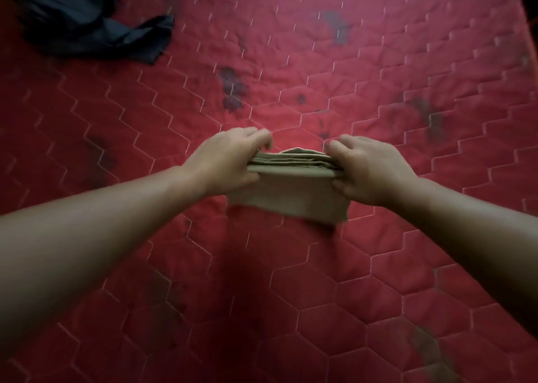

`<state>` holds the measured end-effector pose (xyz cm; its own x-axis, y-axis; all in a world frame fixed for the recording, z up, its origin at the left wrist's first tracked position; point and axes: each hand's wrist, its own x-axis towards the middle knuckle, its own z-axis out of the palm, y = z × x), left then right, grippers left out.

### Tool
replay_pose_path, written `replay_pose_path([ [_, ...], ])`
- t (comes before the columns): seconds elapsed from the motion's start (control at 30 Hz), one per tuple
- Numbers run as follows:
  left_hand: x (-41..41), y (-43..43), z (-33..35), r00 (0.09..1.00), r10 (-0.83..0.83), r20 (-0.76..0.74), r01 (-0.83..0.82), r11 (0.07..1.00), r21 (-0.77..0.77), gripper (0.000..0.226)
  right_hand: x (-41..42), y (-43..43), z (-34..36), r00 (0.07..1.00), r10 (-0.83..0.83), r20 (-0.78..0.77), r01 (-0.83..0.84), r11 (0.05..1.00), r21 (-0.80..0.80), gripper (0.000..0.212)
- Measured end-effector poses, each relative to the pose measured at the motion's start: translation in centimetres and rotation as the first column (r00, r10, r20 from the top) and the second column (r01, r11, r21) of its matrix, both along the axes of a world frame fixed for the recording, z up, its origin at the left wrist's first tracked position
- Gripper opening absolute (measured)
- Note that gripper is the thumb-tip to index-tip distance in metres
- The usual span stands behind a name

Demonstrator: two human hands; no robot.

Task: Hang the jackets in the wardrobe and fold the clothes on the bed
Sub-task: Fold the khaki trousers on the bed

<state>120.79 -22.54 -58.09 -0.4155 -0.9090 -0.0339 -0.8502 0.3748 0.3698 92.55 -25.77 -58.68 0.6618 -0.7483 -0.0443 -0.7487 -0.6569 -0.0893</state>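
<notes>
"Head view, reading from the left: what's that dark heap?"

"A dark garment (87, 18), crumpled and not yet folded, at the far left corner of the bed (422, 71). It lies well apart from me, up and to the left."

"And your hands?"

"My left hand (230, 161) grips the left end of the khaki cloth (291, 184), with my fingers curled over its top edge and my thumb beneath. The cloth is folded into a thick stack of layers, held in front of me over the middle of the bed. My right hand (369, 170) pinches the right end the same way."

"Is it resting on the bed?"

"I can't tell. The lower flap hangs toward me and throws a shadow, so I'd guess it is just clear or barely touching."

"Which way does it run?"

"Its long axis runs side to side, straight from one hand to the other. Both hands are equally close, one at each end. I judge this piece is nearly done, so the next move is to lay it flat. After that the dark garment is next, and my left hand is the nearer one to it."
</notes>
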Motion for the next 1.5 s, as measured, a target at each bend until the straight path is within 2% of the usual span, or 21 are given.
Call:
replay_pose_path([
  [0.07, 0.1, 1.4, -0.3, 0.994, -0.053, 0.098, 0.070, 0.980, -0.184, 0.039, -0.3, 1.1, 0.1, 0.999, 0.017, 0.032, -0.013, 0.992, -0.126, 0.034],
  [0.1, 0.0, 2.4, -1.2, 0.985, -0.068, 0.159, 0.103, 0.968, -0.227, 0.043, -0.2, 2.0, -0.5, 0.999, 0.026, 0.031, -0.021, 0.986, -0.164, 0.029],
  [0.2, -0.7, 7.1, -6.4, 0.967, -0.021, 0.255, 0.065, 0.984, -0.164, 0.063, 0.3, 6.4, -4.6, 1.000, 0.017, 0.008, -0.016, 0.980, -0.197, 0.013],
  [0.23, -1.1, 8.9, -8.5, 0.957, -0.001, 0.289, 0.029, 0.995, -0.092, 0.068, 0.3, 8.4, -6.6, 0.998, -0.029, -0.053, 0.021, 0.990, -0.143, 0.016],
  [0.33, -1.9, 13.7, -13.7, 0.924, -0.028, 0.380, -0.016, 0.994, 0.111, 0.070, 0.7, 14.1, -11.8, 0.953, -0.083, -0.291, 0.140, 0.973, 0.182, 0.056],
  [0.4, -2.2, 14.5, -15.3, 0.947, 0.045, 0.319, -0.085, 0.990, 0.112, 0.056, 1.1, 15.8, -13.7, 0.957, -0.111, -0.269, 0.187, 0.943, 0.276, 0.058],
  [0.5, -3.2, 12.6, -17.0, 0.965, 0.167, 0.203, -0.179, 0.983, 0.038, 0.052, 2.3, 14.4, -15.5, 0.979, -0.170, -0.117, 0.186, 0.971, 0.149, 0.050],
  [0.57, -4.1, 10.4, -18.7, 0.964, 0.181, 0.194, -0.184, 0.983, 0.000, 0.059, 3.4, 12.3, -17.2, 0.977, -0.207, -0.045, 0.211, 0.972, 0.107, 0.058],
  [0.7, -4.9, 7.2, -22.7, 0.941, 0.206, 0.269, -0.207, 0.978, -0.028, 0.069, 4.4, 9.0, -21.5, 0.964, -0.246, -0.100, 0.254, 0.964, 0.078, 0.077],
  [0.83, -4.9, 6.8, -25.1, 0.939, 0.223, 0.260, -0.220, 0.975, -0.039, 0.071, 3.8, 8.5, -23.9, 0.966, -0.249, -0.063, 0.252, 0.967, 0.036, 0.078],
  [0.93, -4.6, 6.3, -24.2, 0.944, 0.210, 0.256, -0.221, 0.975, 0.015, 0.070, 4.1, 8.3, -23.2, 0.967, -0.241, -0.080, 0.249, 0.961, 0.120, 0.078],
  [1.03, -4.3, 4.7, -22.1, 0.938, 0.239, 0.251, -0.264, 0.962, 0.071, 0.066, 4.1, 7.0, -21.1, 0.953, -0.304, 0.009, 0.297, 0.935, 0.192, 0.061],
  [1.1, -4.2, 3.0, -21.5, 0.933, 0.249, 0.258, -0.270, 0.962, 0.048, 0.065, 4.0, 4.9, -20.1, 0.947, -0.294, 0.133, 0.281, 0.953, 0.111, 0.042],
  [1.13, -4.1, 2.1, -21.5, 0.930, 0.247, 0.273, -0.266, 0.964, 0.032, 0.067, 3.9, 3.8, -20.1, 0.948, -0.280, 0.154, 0.276, 0.960, 0.045, 0.038],
  [1.2, -4.1, 0.3, -22.3, 0.921, 0.256, 0.292, -0.271, 0.963, 0.012, 0.071, 3.8, 1.5, -20.7, 0.954, -0.285, 0.091, 0.286, 0.958, 0.006, 0.049],
  [1.3, -4.1, -0.7, -23.9, 0.912, 0.281, 0.298, -0.292, 0.956, -0.009, 0.074, 3.7, -0.1, -23.0, 0.949, -0.316, -0.014, 0.316, 0.946, 0.067, 0.069],
  [1.5, -4.0, -1.3, -24.1, 0.913, 0.254, 0.318, -0.289, 0.955, 0.067, 0.076, 3.6, -0.3, -23.6, 0.939, -0.341, -0.043, 0.344, 0.934, 0.100, 0.074],
])
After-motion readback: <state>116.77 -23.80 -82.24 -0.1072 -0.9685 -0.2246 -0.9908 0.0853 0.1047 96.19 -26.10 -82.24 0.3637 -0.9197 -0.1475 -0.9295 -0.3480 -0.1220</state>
